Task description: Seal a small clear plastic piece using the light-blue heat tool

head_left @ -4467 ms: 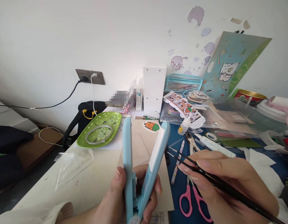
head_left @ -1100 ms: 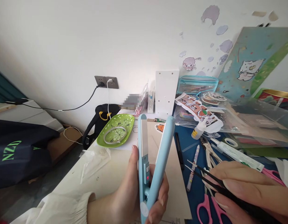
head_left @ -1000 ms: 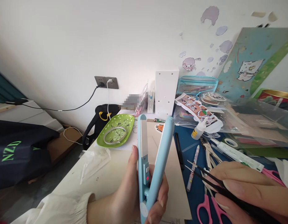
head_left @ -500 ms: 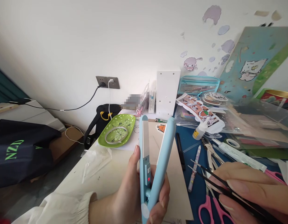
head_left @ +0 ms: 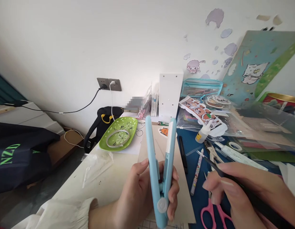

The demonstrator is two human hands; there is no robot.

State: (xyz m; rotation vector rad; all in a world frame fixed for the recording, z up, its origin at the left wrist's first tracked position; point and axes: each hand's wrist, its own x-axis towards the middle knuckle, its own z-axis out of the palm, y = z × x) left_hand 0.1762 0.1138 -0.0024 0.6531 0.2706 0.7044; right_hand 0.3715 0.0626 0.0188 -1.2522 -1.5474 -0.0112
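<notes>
A light blue mini hair straightener (head_left: 153,159) stands upright in my left hand (head_left: 140,186), its two arms spread apart in a V and its round hinge at the bottom. My fingers wrap round its lower half. At the lower right, my right hand (head_left: 247,187) grips black tweezers (head_left: 229,179) whose pale tips point up and left, near a patterned pen (head_left: 197,171). Under that hand lie scissors with pink handles (head_left: 210,216), partly hidden. Behind the straightener, an orange sticker (head_left: 163,131) rests on a beige board (head_left: 147,149).
A green plate (head_left: 110,128) with a pale ring-shaped band (head_left: 109,141) sits at the left of the table. On the blue mat to the right are a small bottle (head_left: 202,134), a black stick-like tool (head_left: 182,152) and stickers (head_left: 200,109). A white box (head_left: 170,93) stands against the wall.
My left hand has turned the straightener, so its red light and left inner plate no longer show. The tweezers' tips have come closer together, and my right hand's fingers have shifted.
</notes>
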